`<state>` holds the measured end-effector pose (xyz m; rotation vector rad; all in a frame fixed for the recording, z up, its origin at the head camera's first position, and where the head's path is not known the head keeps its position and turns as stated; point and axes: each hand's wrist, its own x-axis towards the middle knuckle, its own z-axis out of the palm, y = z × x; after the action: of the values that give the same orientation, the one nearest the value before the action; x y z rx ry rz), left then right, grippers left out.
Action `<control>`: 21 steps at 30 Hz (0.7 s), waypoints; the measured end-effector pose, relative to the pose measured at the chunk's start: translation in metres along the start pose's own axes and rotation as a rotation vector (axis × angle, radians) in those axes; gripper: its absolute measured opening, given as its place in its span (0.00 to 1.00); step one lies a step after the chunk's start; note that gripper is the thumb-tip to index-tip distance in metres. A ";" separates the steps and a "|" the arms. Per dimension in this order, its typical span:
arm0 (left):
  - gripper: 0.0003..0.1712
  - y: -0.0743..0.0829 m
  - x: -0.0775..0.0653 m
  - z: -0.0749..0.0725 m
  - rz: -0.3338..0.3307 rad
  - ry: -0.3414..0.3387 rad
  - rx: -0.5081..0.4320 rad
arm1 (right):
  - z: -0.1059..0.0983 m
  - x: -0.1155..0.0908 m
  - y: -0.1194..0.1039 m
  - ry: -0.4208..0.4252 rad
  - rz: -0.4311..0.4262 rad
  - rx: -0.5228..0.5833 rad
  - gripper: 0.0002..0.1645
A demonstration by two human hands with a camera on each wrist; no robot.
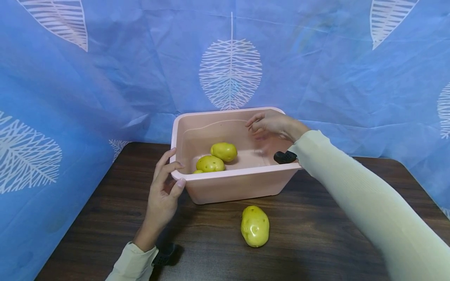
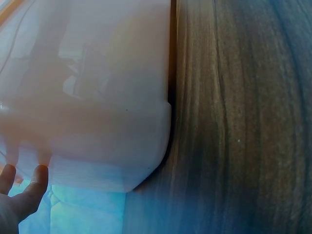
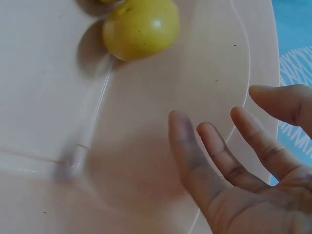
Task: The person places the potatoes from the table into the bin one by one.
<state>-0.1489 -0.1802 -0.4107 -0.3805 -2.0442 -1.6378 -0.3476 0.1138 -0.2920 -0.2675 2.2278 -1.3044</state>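
A pink plastic bin (image 1: pixel 232 186) stands on the dark table. My left hand (image 1: pixel 163 193) grips its rim at the near left corner, with the thumb in front and a fingertip over the edge. In the left wrist view, fingertips (image 2: pixel 41 170) touch the bin's outer wall. Inside, to the left, lie two yellow potatoes, one at the back (image 1: pixel 224 152) and one in front (image 1: pixel 210 164); part of a third shows beside them. My right hand (image 1: pixel 270 121) hovers in the bin's right half, fingers spread and holding nothing. Another potato (image 1: pixel 255 226) lies on the table before the bin.
The dark wood-grain table (image 1: pixel 316 234) extends on both sides of the bin. Close behind the bin hangs a blue cloth (image 1: pixel 309 70) with white leaf prints. A black wrist device (image 1: pixel 284 157) is at my right cuff.
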 end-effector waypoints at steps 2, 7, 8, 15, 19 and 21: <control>0.19 0.000 0.000 0.000 0.000 0.000 -0.003 | 0.000 -0.001 -0.001 -0.005 0.001 -0.014 0.28; 0.19 -0.001 0.000 0.000 -0.005 0.000 -0.009 | 0.001 -0.001 -0.002 -0.012 0.006 -0.031 0.28; 0.19 -0.001 0.000 0.000 -0.004 -0.001 -0.012 | 0.001 -0.001 -0.002 -0.012 0.007 -0.029 0.28; 0.19 0.000 0.001 -0.001 -0.006 0.001 -0.018 | 0.002 -0.004 -0.006 0.016 -0.010 -0.028 0.29; 0.19 0.000 0.001 -0.001 -0.009 0.001 -0.011 | -0.001 -0.009 -0.008 0.007 -0.056 0.039 0.30; 0.19 0.001 0.000 0.000 -0.007 0.000 -0.012 | -0.003 -0.013 -0.010 0.003 -0.081 0.078 0.29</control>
<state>-0.1490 -0.1805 -0.4099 -0.3782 -2.0388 -1.6542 -0.3393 0.1168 -0.2781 -0.3294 2.1825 -1.4320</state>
